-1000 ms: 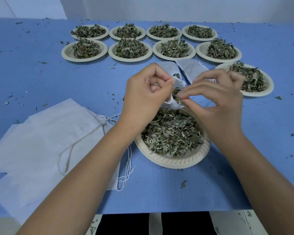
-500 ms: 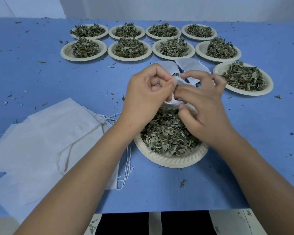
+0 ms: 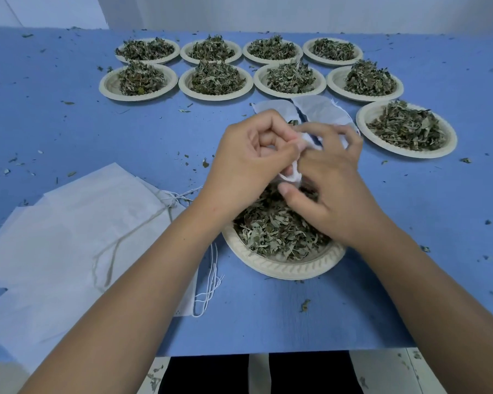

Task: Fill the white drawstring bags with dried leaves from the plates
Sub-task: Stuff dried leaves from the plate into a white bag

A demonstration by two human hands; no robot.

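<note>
A small white drawstring bag (image 3: 292,173) hangs between both hands above the near plate (image 3: 291,268) of dried leaves (image 3: 271,228). My left hand (image 3: 254,155) pinches the bag's rim with curled fingers. My right hand (image 3: 330,177) covers the bag's other side with its fingers curled at the opening; what they hold is hidden. Two flat white bags (image 3: 319,112) lie on the table just behind the hands.
Several plates heaped with dried leaves (image 3: 217,78) stand in two rows at the back, with one more plate (image 3: 407,129) at the right. A pile of empty white bags (image 3: 69,237) with loose strings lies at the near left. Leaf crumbs dot the blue table (image 3: 69,132).
My right hand has moved left and down against the bag's opening, its fingers curling closer to my left hand. The left hand has held its place.
</note>
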